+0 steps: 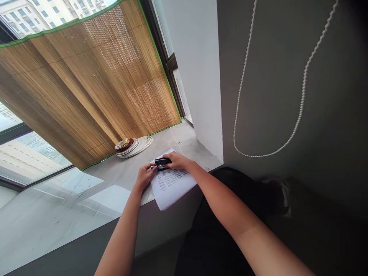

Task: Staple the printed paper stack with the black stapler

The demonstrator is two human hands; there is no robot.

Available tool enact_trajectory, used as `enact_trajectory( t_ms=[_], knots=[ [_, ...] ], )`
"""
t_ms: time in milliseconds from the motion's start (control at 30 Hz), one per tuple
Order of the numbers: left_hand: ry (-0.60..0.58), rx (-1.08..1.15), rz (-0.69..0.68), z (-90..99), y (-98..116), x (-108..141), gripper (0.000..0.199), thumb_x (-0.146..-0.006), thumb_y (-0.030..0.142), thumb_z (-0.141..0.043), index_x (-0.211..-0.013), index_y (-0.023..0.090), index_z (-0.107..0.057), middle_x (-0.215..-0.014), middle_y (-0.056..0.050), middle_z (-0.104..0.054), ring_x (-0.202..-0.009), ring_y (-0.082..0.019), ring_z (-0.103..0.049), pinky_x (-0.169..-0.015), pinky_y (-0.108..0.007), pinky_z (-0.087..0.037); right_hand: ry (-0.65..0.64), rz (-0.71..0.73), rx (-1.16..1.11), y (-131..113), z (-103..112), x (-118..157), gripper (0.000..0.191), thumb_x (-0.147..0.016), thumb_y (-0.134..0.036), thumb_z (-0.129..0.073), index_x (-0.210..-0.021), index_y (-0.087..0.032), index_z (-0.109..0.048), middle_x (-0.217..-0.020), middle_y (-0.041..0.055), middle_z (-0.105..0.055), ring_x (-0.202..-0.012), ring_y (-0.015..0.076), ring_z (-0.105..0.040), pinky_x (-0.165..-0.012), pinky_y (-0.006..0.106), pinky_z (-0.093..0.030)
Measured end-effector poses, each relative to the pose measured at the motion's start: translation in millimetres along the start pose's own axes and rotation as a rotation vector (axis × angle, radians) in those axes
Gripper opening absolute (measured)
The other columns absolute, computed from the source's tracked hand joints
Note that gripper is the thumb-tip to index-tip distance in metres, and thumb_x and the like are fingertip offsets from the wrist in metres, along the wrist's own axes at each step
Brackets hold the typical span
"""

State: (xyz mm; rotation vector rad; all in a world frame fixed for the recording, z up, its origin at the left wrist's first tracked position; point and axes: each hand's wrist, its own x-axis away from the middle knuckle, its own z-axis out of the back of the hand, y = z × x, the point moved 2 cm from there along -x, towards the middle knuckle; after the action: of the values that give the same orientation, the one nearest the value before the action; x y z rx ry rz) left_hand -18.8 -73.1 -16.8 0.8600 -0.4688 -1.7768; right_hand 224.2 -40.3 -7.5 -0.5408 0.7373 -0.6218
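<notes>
A black stapler (163, 161) lies across the upper left part of printed paper sheets (174, 188). My right hand (177, 160) is closed around its rear end. At the left edge of the paper, beside the stapler's front end, my left hand (144, 175) pinches the sheets, its fingertips close to or touching the stapler. The paper rests on a pale stone window sill (115, 180), and its lower part hangs past the front edge. Whether the stapler's jaws are around the paper is too small to tell.
Stacked plates (133, 148) stand on the sill near the window. Behind them hangs a bamboo blind (86, 88) with green edging. A white bead chain (238, 103) loops down the dark wall at right. My leg in black (218, 230) is below the sill.
</notes>
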Motion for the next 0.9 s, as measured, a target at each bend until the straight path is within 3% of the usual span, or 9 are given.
enact_trajectory(
  t_ms=[333, 500, 667, 767, 900],
  knots=[
    [0.053, 0.033, -0.045, 0.9, 16, 7, 0.034, -0.086, 0.050, -0.075, -0.106, 0.023, -0.082, -0.113, -0.009, -0.081, -0.110, -0.031, -0.074, -0.106, -0.049, -0.053, 0.086, -0.044, -0.112, 1, 5, -4, 0.023, -0.078, -0.019, -0.082, -0.101, -0.018, -0.080, -0.085, -0.0005, -0.074, -0.078, 0.0147, -0.064, -0.069, 0.022, -0.040],
    [0.124, 0.083, -0.132, 2.9, 30, 13, 0.028, -0.087, 0.047, -0.075, -0.102, 0.025, -0.082, -0.113, -0.008, -0.081, -0.112, -0.030, -0.074, -0.109, -0.049, -0.054, 0.053, -0.052, -0.234, 6, 33, 0, 0.024, -0.076, -0.021, -0.080, -0.100, -0.016, -0.081, -0.082, -0.0014, -0.073, -0.077, 0.0148, -0.064, -0.069, 0.022, -0.043],
    [0.028, 0.101, -0.172, -1.2, 33, 15, 0.025, -0.090, 0.045, -0.073, -0.099, 0.024, -0.082, -0.106, -0.009, -0.082, -0.103, -0.029, -0.076, -0.100, -0.046, -0.058, -0.038, -0.075, -0.327, 12, 56, 11, 0.032, -0.071, -0.021, -0.079, -0.102, -0.015, -0.082, -0.084, 0.0008, -0.075, -0.079, 0.0178, -0.067, -0.070, 0.024, -0.049],
    [0.046, 0.142, -0.145, -3.5, 32, 15, 0.028, -0.085, 0.044, -0.078, -0.103, 0.023, -0.076, -0.103, -0.009, -0.081, -0.101, -0.028, -0.077, -0.099, -0.045, -0.058, -0.051, -0.035, -0.336, 7, 48, 9, 0.032, -0.071, -0.021, -0.080, -0.102, -0.015, -0.083, -0.085, 0.0011, -0.076, -0.079, 0.0181, -0.068, -0.071, 0.025, -0.050],
    [0.090, 0.185, -0.087, -4.4, 28, 14, 0.041, -0.077, 0.043, -0.083, -0.107, 0.025, -0.061, -0.096, -0.005, -0.078, -0.097, -0.026, -0.076, -0.093, -0.042, -0.059, -0.030, 0.058, -0.287, -4, 21, 2, 0.032, -0.072, -0.019, -0.083, -0.103, -0.017, -0.084, -0.088, 0.0004, -0.077, -0.081, 0.0179, -0.069, -0.075, 0.025, -0.050]
  ],
)
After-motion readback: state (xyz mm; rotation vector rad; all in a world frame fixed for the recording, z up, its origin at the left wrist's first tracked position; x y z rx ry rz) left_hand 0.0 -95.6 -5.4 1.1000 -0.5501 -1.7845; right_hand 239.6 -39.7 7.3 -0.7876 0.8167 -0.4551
